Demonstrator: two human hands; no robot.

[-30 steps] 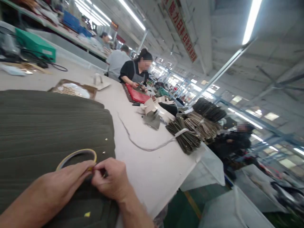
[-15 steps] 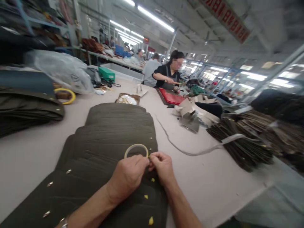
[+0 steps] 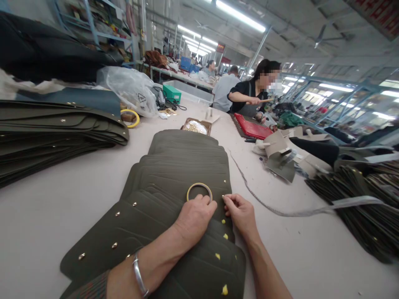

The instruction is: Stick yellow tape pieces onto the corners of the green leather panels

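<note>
A fanned stack of dark olive leather panels [image 3: 174, 166] with small metal studs lies on the pale table in front of me. On it rests a thin roll of yellowish tape [image 3: 199, 190]. My left hand [image 3: 195, 218] is closed and holds the near edge of that roll. My right hand [image 3: 240, 211] is just to its right, fingers pinched at the panel's right edge by a stud; what it pinches is too small to make out. Small yellow tabs [image 3: 224, 289] dot the nearest panels.
Another pile of olive panels [image 3: 56, 133] lies at the left, with a second tape roll [image 3: 132, 118] and a plastic bag [image 3: 131, 87] behind. A tray of small parts [image 3: 196, 126] sits beyond the stack. Bundled pieces [image 3: 361, 195] and a grey strap [image 3: 280, 209] are at the right. A person works over a red piece [image 3: 252, 128].
The view has swung left and down, bringing the left pile into sight. My hands, joined at the tape roll before, have drawn apart; the right one now pinches at the panel edge.
</note>
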